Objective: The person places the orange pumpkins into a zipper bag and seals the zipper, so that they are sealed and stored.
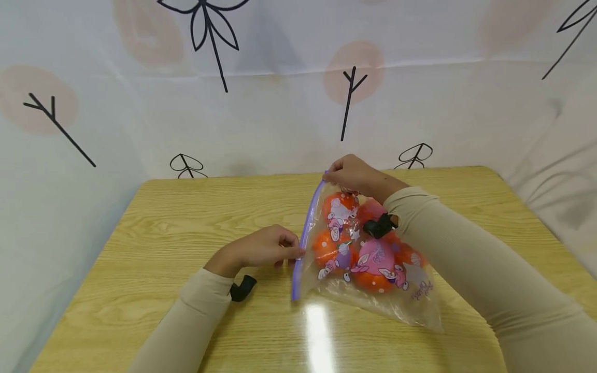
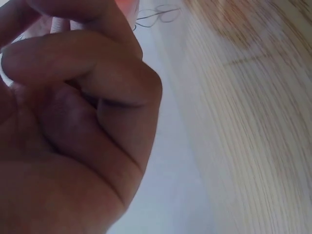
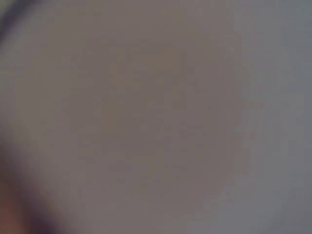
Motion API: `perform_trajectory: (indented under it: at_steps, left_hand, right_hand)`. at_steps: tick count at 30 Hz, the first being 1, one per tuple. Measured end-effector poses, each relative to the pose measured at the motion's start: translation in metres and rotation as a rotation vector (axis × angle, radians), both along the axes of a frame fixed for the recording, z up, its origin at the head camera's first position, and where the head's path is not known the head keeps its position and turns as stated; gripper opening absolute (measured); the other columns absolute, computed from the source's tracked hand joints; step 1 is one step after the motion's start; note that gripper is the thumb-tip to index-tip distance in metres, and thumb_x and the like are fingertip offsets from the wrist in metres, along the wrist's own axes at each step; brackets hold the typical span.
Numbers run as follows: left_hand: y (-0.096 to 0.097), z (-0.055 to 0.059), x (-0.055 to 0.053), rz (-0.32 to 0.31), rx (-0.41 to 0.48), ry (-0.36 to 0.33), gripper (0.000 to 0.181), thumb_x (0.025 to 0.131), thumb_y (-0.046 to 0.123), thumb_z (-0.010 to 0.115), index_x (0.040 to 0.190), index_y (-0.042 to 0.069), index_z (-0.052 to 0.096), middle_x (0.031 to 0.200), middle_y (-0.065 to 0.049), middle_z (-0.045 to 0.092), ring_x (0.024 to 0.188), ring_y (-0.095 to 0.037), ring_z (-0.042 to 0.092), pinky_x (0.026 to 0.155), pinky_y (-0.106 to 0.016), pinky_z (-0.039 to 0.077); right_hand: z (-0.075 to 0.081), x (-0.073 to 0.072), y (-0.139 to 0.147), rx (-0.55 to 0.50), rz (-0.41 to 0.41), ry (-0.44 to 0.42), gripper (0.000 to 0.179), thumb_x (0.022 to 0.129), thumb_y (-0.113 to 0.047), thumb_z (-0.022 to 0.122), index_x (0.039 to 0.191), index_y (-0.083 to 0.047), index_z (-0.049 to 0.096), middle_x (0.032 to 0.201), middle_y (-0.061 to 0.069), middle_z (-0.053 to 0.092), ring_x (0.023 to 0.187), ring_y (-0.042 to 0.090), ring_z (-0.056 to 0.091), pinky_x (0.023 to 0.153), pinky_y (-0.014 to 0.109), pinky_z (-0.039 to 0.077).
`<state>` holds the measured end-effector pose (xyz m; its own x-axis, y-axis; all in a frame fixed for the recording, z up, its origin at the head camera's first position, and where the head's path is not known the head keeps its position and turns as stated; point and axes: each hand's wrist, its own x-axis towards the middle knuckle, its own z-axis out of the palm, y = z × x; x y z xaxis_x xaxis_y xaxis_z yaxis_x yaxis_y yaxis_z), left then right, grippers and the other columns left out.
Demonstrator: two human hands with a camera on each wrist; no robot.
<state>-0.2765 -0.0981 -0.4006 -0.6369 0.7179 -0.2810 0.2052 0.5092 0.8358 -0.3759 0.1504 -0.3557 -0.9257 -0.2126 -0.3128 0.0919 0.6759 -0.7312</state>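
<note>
A clear zip bag (image 1: 317, 295) with a purple zip strip along its left edge lies on the wooden table, printed with pink cartoon figures. Inside it are several round orange-red things (image 1: 325, 243), partly hidden by the print. At the strip's far end, my right hand (image 1: 353, 173) pinches the bag's corner between thumb and fingers. My left hand (image 1: 267, 246) pinches the strip lower down. The left wrist view shows that hand's curled fingers (image 2: 117, 78) up close. The right wrist view is too blurred to make out the hold.
The wooden table (image 1: 186, 217) reaches back to a pale wall cloth (image 1: 280, 124) with plant drawings. Dark wrist cameras sit under the left sleeve (image 1: 205, 298) and the right sleeve (image 1: 448, 233). The right forearm crosses over the bag's right part.
</note>
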Motion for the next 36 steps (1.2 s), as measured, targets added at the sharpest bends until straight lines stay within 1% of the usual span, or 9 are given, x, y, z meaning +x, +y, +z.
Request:
perform_trajectory:
  at_steps: [5, 11, 20, 25, 27, 29, 31, 34, 36]
  left_hand:
    - [0.0, 0.0, 0.001, -0.029, 0.01, -0.005, 0.03, 0.1, 0.022, 0.061, 0.08, 0.0, 0.068, 0.071, -0.011, 0.063, 0.055, -0.011, 0.047, 0.052, -0.022, 0.035]
    - [0.002, 0.0, 0.002, -0.093, -0.003, -0.007, 0.025, 0.097, 0.021, 0.065, 0.079, 0.005, 0.071, 0.072, -0.007, 0.067, 0.057, -0.011, 0.053, 0.055, -0.023, 0.045]
    - [0.005, -0.002, 0.003, -0.173, -0.056, -0.016, 0.023, 0.095, 0.02, 0.066, 0.075, 0.01, 0.072, 0.072, -0.007, 0.072, 0.057, -0.009, 0.055, 0.056, -0.022, 0.047]
    - [0.004, -0.005, 0.006, -0.172, -0.081, -0.066, 0.024, 0.094, 0.021, 0.068, 0.077, 0.005, 0.074, 0.073, -0.01, 0.073, 0.056, -0.008, 0.053, 0.051, -0.02, 0.042]
    - [0.004, -0.006, 0.006, -0.169, -0.094, -0.094, 0.026, 0.094, 0.023, 0.068, 0.077, 0.004, 0.074, 0.071, -0.007, 0.073, 0.053, -0.008, 0.051, 0.048, -0.02, 0.038]
    - [0.003, -0.008, 0.006, -0.158, -0.108, -0.13, 0.028, 0.094, 0.025, 0.068, 0.076, 0.004, 0.074, 0.069, -0.004, 0.072, 0.05, -0.008, 0.047, 0.044, -0.02, 0.034]
    - [0.001, -0.01, 0.005, -0.141, -0.133, -0.143, 0.031, 0.095, 0.029, 0.066, 0.077, 0.006, 0.075, 0.07, -0.003, 0.073, 0.049, -0.008, 0.047, 0.043, -0.021, 0.034]
    - [-0.004, -0.011, 0.003, -0.059, -0.153, -0.1, 0.037, 0.098, 0.037, 0.06, 0.08, 0.009, 0.076, 0.074, -0.004, 0.074, 0.053, -0.01, 0.055, 0.046, -0.023, 0.041]
    - [-0.009, -0.009, 0.003, 0.054, -0.162, 0.012, 0.04, 0.101, 0.042, 0.055, 0.087, 0.011, 0.075, 0.082, -0.004, 0.074, 0.062, -0.014, 0.061, 0.053, -0.027, 0.049]
  right_hand:
    - [0.001, 0.002, -0.007, -0.056, -0.001, 0.052, 0.025, 0.102, -0.027, 0.055, 0.1, -0.005, 0.065, 0.089, 0.005, 0.054, 0.054, 0.012, 0.039, 0.05, 0.025, 0.039]
    - [0.002, 0.001, -0.01, -0.084, -0.041, 0.111, 0.023, 0.103, -0.025, 0.055, 0.101, -0.003, 0.064, 0.099, 0.008, 0.056, 0.053, 0.012, 0.034, 0.049, 0.026, 0.034]
    - [-0.001, 0.002, -0.012, -0.104, -0.051, 0.106, 0.021, 0.103, -0.023, 0.055, 0.1, -0.004, 0.065, 0.1, 0.008, 0.056, 0.057, 0.014, 0.034, 0.053, 0.026, 0.034]
    - [0.001, 0.005, -0.013, -0.08, -0.012, 0.055, 0.025, 0.103, -0.027, 0.054, 0.112, -0.006, 0.066, 0.109, 0.011, 0.058, 0.053, 0.012, 0.037, 0.05, 0.025, 0.037]
    - [0.002, 0.006, -0.011, -0.057, 0.015, 0.037, 0.03, 0.104, -0.027, 0.053, 0.122, -0.007, 0.064, 0.117, 0.013, 0.059, 0.062, 0.015, 0.046, 0.053, 0.025, 0.041]
    - [0.001, 0.01, -0.009, -0.037, 0.069, 0.035, 0.037, 0.105, -0.027, 0.051, 0.135, -0.008, 0.058, 0.128, 0.016, 0.058, 0.081, 0.02, 0.059, 0.063, 0.028, 0.048]
    - [0.0, 0.015, -0.006, 0.017, 0.132, 0.083, 0.044, 0.105, -0.027, 0.049, 0.145, -0.009, 0.05, 0.139, 0.019, 0.055, 0.108, 0.029, 0.061, 0.08, 0.036, 0.054]
    - [0.0, 0.035, 0.003, 0.158, 0.224, 0.25, 0.051, 0.104, -0.027, 0.049, 0.151, -0.009, 0.042, 0.149, 0.021, 0.049, 0.135, 0.04, 0.049, 0.106, 0.053, 0.046]
    - [-0.001, 0.054, 0.011, 0.285, 0.257, 0.413, 0.051, 0.103, -0.027, 0.052, 0.151, -0.01, 0.044, 0.149, 0.019, 0.05, 0.137, 0.041, 0.045, 0.112, 0.059, 0.038]
